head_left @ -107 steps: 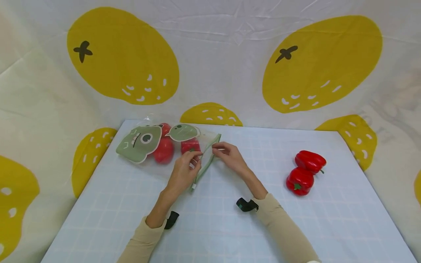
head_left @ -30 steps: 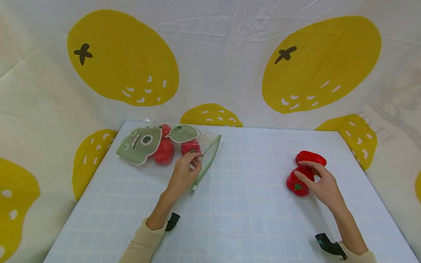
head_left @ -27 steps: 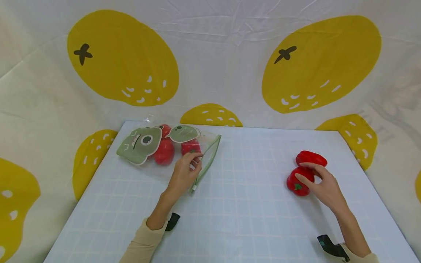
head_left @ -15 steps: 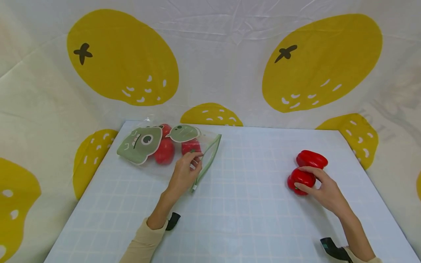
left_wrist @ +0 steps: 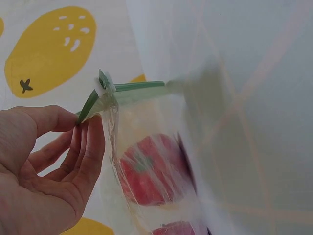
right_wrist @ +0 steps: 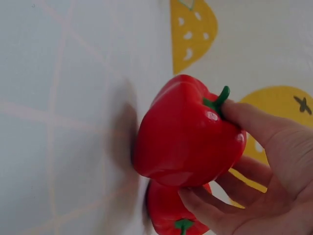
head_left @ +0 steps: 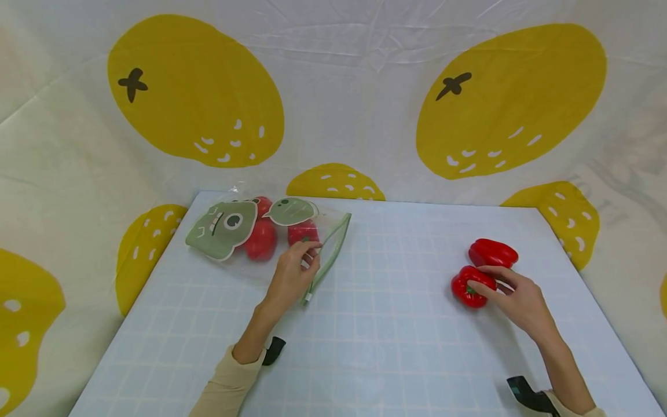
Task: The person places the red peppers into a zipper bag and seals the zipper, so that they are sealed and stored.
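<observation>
My left hand [head_left: 294,274] pinches the green-edged mouth of a clear zip bag [head_left: 333,255] between thumb and fingertips. In the left wrist view its green rim [left_wrist: 139,86] stands spread beside the thumb. Through the plastic several red vegetables show, among them a red bell pepper [left_wrist: 154,169] with a green top. Over at the right, my right hand [head_left: 521,298] grips the nearer red bell pepper [head_left: 464,285], thumb by the green stem [right_wrist: 218,99] and fingers on the opposite side. The farther red bell pepper [head_left: 491,252] lies just behind it.
A pale checked table [head_left: 365,347] carries everything. The bag, printed with a green monster [head_left: 221,229], lies at the back left near the table's far edge. A white cloth with yellow fruit shapes [head_left: 195,90] hangs behind and at both sides.
My right hand has left the bag's mouth and gone to the peppers at the right. Within the last half second the nearer pepper has turned and shifted slightly left. The left hand stays put.
</observation>
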`<state>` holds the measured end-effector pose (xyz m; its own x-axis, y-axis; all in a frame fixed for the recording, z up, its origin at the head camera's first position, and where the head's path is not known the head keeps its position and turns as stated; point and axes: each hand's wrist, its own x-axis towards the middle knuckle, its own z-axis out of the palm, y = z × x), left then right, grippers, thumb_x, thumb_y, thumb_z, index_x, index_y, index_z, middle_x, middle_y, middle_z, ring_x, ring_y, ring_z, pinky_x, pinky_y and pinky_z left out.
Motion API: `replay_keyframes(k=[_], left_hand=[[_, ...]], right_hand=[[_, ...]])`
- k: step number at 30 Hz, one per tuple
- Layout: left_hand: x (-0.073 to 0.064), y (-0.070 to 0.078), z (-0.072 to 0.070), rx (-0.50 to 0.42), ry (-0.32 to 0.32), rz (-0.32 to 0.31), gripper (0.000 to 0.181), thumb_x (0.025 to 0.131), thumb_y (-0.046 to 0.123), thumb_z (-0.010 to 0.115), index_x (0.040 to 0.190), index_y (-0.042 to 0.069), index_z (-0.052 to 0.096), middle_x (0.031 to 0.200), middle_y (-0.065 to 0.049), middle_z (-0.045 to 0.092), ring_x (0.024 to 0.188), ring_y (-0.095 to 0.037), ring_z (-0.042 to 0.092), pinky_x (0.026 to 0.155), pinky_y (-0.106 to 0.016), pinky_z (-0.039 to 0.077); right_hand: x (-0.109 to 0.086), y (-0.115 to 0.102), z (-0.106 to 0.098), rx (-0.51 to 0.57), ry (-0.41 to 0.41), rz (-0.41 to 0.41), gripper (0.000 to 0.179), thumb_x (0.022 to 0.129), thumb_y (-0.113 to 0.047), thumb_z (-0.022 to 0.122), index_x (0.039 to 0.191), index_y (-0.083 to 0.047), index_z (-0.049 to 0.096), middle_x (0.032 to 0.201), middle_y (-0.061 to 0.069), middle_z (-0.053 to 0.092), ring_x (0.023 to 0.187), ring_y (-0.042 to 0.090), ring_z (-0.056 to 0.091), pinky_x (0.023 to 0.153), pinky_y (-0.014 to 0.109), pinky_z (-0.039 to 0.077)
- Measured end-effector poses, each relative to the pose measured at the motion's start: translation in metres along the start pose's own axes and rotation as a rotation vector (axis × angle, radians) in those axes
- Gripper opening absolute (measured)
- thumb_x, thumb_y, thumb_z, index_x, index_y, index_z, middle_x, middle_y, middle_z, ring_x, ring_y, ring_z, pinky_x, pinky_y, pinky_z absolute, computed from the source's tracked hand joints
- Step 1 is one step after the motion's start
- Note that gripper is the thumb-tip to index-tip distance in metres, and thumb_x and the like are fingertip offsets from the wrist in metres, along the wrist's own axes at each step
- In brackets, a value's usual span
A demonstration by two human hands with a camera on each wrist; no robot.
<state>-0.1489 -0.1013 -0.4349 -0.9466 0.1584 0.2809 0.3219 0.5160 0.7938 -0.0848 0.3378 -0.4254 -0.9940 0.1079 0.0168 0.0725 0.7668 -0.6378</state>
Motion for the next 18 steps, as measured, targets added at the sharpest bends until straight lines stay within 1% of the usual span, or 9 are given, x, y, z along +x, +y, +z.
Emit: replay_keyframes(k=[2, 4, 5, 6, 8, 9, 14, 16, 18], left_hand=[[0.0001, -0.0001, -0.0001, 0.001, 0.002, 0.000, 0.028, 0.094, -0.001, 0.070, 0.121, 0.000, 0.071, 0.099, -0.008, 0.067, 0.088, -0.021, 0.065, 0.075, -0.032, 0.061], [0.0001, -0.0001, -0.0003, 0.002, 0.003, -0.002, 0.028, 0.094, -0.001, 0.070, 0.121, 0.001, 0.071, 0.099, -0.008, 0.067, 0.088, -0.021, 0.065, 0.075, -0.032, 0.061], [0.0001, -0.0002, -0.0003, 0.003, 0.003, -0.002, 0.028, 0.094, -0.001, 0.070, 0.121, 0.001, 0.071, 0.099, -0.008, 0.067, 0.088, -0.020, 0.065, 0.075, -0.032, 0.061], [0.0001, -0.0004, -0.0002, 0.002, 0.003, -0.001, 0.027, 0.094, -0.001, 0.070, 0.121, 0.001, 0.072, 0.099, -0.008, 0.067, 0.088, -0.020, 0.065, 0.075, -0.032, 0.061], [-0.0001, -0.0005, -0.0003, 0.001, 0.004, 0.002, 0.027, 0.094, -0.001, 0.070, 0.121, 0.001, 0.071, 0.099, -0.008, 0.067, 0.088, -0.020, 0.065, 0.075, -0.032, 0.061], [-0.0001, -0.0006, -0.0003, 0.001, 0.003, 0.003, 0.027, 0.094, -0.001, 0.070, 0.121, 0.001, 0.071, 0.099, -0.008, 0.067, 0.088, -0.020, 0.065, 0.075, -0.032, 0.061], [-0.0004, -0.0006, -0.0001, 0.000, 0.002, 0.009, 0.028, 0.094, -0.001, 0.070, 0.121, 0.001, 0.071, 0.099, -0.008, 0.067, 0.088, -0.020, 0.065, 0.075, -0.032, 0.061], [-0.0003, -0.0007, 0.0001, 0.000, 0.001, 0.008, 0.028, 0.094, -0.001, 0.070, 0.121, 0.001, 0.071, 0.099, -0.008, 0.067, 0.088, -0.020, 0.065, 0.075, -0.032, 0.061], [-0.0002, -0.0008, 0.0003, -0.001, 0.001, 0.007, 0.028, 0.094, -0.001, 0.070, 0.121, 0.001, 0.071, 0.099, -0.008, 0.067, 0.088, -0.020, 0.065, 0.075, -0.032, 0.061]], right_hand=[[0.0008, -0.0024, -0.0009, 0.004, 0.006, 0.025, 0.063, 0.092, -0.043, 0.076, 0.137, -0.001, 0.061, 0.135, 0.028, 0.059, 0.122, 0.048, 0.051, 0.075, 0.021, 0.057], [0.0011, -0.0047, -0.0020, 0.008, 0.006, 0.048, 0.064, 0.093, -0.045, 0.074, 0.138, -0.001, 0.061, 0.136, 0.029, 0.058, 0.121, 0.049, 0.053, 0.077, 0.035, 0.062], [0.0012, -0.0054, -0.0025, 0.009, 0.004, 0.059, 0.064, 0.094, -0.046, 0.073, 0.138, -0.001, 0.061, 0.137, 0.029, 0.058, 0.121, 0.049, 0.053, 0.076, 0.035, 0.061], [0.0011, -0.0063, -0.0029, 0.010, 0.003, 0.066, 0.065, 0.094, -0.047, 0.072, 0.138, 0.000, 0.061, 0.137, 0.029, 0.057, 0.121, 0.049, 0.053, 0.078, 0.043, 0.062], [0.0009, -0.0078, -0.0031, 0.010, 0.003, 0.074, 0.065, 0.095, -0.047, 0.070, 0.139, 0.000, 0.061, 0.137, 0.030, 0.057, 0.122, 0.050, 0.052, 0.079, 0.054, 0.061], [0.0008, -0.0084, -0.0031, 0.013, 0.002, 0.074, 0.064, 0.095, -0.047, 0.070, 0.139, 0.000, 0.060, 0.137, 0.030, 0.057, 0.122, 0.050, 0.052, 0.079, 0.055, 0.060], [0.0008, -0.0095, -0.0039, 0.041, -0.018, 0.061, 0.063, 0.097, -0.044, 0.068, 0.142, -0.001, 0.056, 0.136, 0.029, 0.059, 0.123, 0.049, 0.053, 0.074, 0.035, 0.061], [0.0007, -0.0092, -0.0044, 0.052, -0.041, 0.066, 0.064, 0.098, -0.045, 0.067, 0.142, 0.000, 0.055, 0.137, 0.029, 0.058, 0.124, 0.049, 0.052, 0.073, 0.030, 0.059], [0.0008, -0.0086, -0.0050, 0.065, -0.069, 0.077, 0.066, 0.099, -0.045, 0.066, 0.143, 0.001, 0.053, 0.138, 0.030, 0.056, 0.126, 0.050, 0.050, 0.074, 0.033, 0.061]])
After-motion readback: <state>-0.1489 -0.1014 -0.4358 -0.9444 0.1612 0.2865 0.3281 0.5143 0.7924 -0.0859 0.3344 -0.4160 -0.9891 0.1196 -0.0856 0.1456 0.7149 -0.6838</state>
